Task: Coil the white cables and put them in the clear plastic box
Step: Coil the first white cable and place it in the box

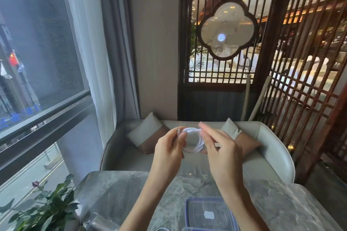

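Grey marble table (112, 193) by a window, pale sofa (272, 157) behind it and a potted plant (47, 210) at the near left. Both hands are raised above the table. Left hand (169, 148) pinches white cable (195, 144) near its plug end. Right hand (219, 148) grips the coiled loops, fingers blurred. Clear plastic box (187, 212), blue-rimmed, sits on the table below the wrists, apart from the cable.

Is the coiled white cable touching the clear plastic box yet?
Apart. The head view shows the white cable held up between the left hand and right hand, well above the table where the clear plastic box lies.
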Available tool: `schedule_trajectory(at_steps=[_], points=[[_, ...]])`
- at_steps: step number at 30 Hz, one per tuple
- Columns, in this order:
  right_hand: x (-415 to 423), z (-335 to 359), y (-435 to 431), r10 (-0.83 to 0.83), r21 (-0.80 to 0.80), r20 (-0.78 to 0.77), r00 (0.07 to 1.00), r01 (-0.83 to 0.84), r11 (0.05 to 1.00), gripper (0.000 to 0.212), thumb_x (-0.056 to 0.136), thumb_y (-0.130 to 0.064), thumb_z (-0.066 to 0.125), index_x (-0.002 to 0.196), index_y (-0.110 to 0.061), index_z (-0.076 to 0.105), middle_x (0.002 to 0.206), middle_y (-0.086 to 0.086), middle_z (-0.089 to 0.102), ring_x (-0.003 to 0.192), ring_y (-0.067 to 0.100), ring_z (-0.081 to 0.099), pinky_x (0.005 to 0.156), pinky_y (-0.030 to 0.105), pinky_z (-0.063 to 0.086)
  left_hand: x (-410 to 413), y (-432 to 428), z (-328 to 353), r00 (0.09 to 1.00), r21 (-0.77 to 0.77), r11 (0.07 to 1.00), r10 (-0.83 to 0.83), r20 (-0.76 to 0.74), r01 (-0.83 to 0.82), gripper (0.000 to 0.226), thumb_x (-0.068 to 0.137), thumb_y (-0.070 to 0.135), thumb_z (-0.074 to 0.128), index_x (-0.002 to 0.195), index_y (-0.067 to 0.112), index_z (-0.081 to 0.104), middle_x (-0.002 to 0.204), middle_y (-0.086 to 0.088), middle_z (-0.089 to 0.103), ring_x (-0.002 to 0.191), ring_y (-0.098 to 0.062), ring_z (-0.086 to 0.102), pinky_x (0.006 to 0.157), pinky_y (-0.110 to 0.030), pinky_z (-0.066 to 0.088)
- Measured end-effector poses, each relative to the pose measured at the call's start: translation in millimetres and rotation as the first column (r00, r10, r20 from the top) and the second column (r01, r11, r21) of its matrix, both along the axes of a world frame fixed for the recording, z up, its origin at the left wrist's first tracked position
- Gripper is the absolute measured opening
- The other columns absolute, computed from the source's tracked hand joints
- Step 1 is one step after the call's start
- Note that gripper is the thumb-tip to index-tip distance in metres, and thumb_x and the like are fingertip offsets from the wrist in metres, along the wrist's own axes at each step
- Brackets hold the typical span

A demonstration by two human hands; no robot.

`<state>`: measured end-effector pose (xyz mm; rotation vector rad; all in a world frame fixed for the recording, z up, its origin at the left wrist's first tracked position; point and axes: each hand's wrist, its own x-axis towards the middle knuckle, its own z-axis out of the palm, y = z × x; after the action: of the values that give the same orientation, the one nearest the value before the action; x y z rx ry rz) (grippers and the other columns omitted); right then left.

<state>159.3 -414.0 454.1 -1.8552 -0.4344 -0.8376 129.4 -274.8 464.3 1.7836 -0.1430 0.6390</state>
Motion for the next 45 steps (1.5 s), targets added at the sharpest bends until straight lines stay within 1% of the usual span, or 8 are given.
schedule_trajectory(at_steps=[2,8,12,16,21,28,35,45], points=[[2,0,-1,0.006,0.004,0.048,0.999,-0.007,1.0,0.021,0.093,-0.018,0.068,0.112,-0.017,0.077,0.099,-0.008,0.076,0.08,0.006,0.073,0.068,0.033,0.064,0,1,-1,1.0,-0.034,0.999,-0.021,-0.02,0.02,0.019,0.101,0.016,0.054,0.097,0.016,0.072,0.081,-0.011,0.07,0.058,-0.008,0.055,0.052,-0.025,0.049],[5,-8,1,0.24,0.57,-0.163,0.957,-0.107,0.814,0.013,0.098,-0.019,0.063,0.101,-0.026,0.073,0.088,-0.009,0.075,0.071,0.011,0.074,0.057,0.023,0.06,-2,-7,1,0.997,-0.145,0.989,-0.001,0.073,0.012,0.027,0.101,0.005,0.051,0.082,0.017,0.065,0.08,-0.019,0.064,0.058,-0.013,0.054,0.052,-0.025,0.049],[12,-16,-14,0.387,0.361,-0.428,0.817,-0.238,0.902,0.018,0.094,-0.022,0.068,0.089,-0.037,0.077,0.073,-0.009,0.073,0.05,-0.001,0.057,0.042,0.017,0.043,2,-3,-1,0.996,-0.149,0.989,0.032,0.085,-0.019,0.027,0.1,0.003,0.05,0.087,0.02,0.068,0.069,0.004,0.064,0.06,-0.009,0.054,0.052,-0.024,0.048],[18,-18,-24,0.439,0.306,-0.457,0.773,-0.327,0.894,0.016,0.092,-0.025,0.07,0.098,-0.037,0.078,0.076,-0.008,0.074,0.049,0.0,0.048,0.047,0.013,0.041,6,0,-3,1.0,-0.084,0.996,0.007,0.015,-0.006,0.018,0.099,0.008,0.055,0.095,0.013,0.071,0.07,-0.005,0.067,0.06,-0.013,0.057,0.051,-0.029,0.05],[20,-15,-23,0.657,0.582,-0.464,0.595,-0.354,0.732,0.023,0.093,-0.02,0.065,0.104,-0.033,0.08,0.099,-0.008,0.08,0.082,-0.004,0.07,0.062,0.01,0.052,9,-4,-4,0.993,-0.142,0.985,-0.104,-0.054,0.095,0.018,0.099,0.013,0.057,0.096,0.009,0.074,0.065,-0.005,0.06,0.061,-0.011,0.056,0.051,-0.026,0.05],[20,-14,-30,0.669,0.502,-0.38,0.639,-0.465,0.729,0.035,0.098,-0.027,0.053,0.13,-0.037,0.066,0.111,-0.001,0.078,0.106,0.01,0.071,0.094,0.023,0.055,15,-6,-13,0.995,-0.056,0.998,-0.012,-0.099,0.007,0.025,0.099,0.013,0.054,0.099,0.02,0.078,0.062,0.0,0.063,0.051,-0.013,0.06,0.054,-0.038,0.058],[5,-7,-10,0.173,0.018,-0.161,0.972,-0.173,0.985,0.025,0.092,-0.035,0.066,0.115,-0.034,0.075,0.089,-0.015,0.068,0.083,0.004,0.066,0.071,0.012,0.051,16,-10,-5,0.984,-0.061,0.989,-0.141,-0.111,0.134,0.027,0.1,0.014,0.053,0.087,0.013,0.076,0.062,-0.002,0.06,0.053,-0.014,0.056,0.05,-0.035,0.054],[7,-10,3,-0.107,-0.169,0.123,0.987,0.127,0.978,0.016,0.095,-0.029,0.068,0.108,-0.022,0.074,0.097,-0.007,0.074,0.086,0.014,0.067,0.075,0.027,0.054,17,-7,-2,0.995,0.13,0.989,-0.059,-0.082,0.069,0.039,0.1,0.023,0.052,0.063,0.013,0.055,0.053,0.007,0.048,0.047,-0.011,0.04,0.048,-0.024,0.034]])
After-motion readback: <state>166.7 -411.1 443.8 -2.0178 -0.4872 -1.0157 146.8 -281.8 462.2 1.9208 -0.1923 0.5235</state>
